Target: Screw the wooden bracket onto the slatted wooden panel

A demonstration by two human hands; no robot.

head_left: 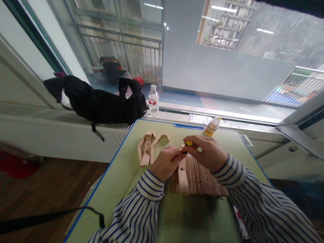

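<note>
Both my hands meet over a slatted wooden panel [202, 179] lying on the green table [121, 189]. My right hand [206, 152] is closed round a small tool with a yellow and black handle [188, 144]. My left hand [165, 162] is pinched against the tool's tip and the end of an upright wooden bar [182, 177] on the panel. What its fingers pinch is too small to make out. Loose curved wooden pieces [149, 146] lie on the table just left of my left hand.
A small orange bottle [212, 126] lies at the table's far edge. On the sill behind are a black backpack [101, 101] and a clear water bottle [153, 100]. A black cable [50, 217] hangs off the near left. Wooden floor lies to the left.
</note>
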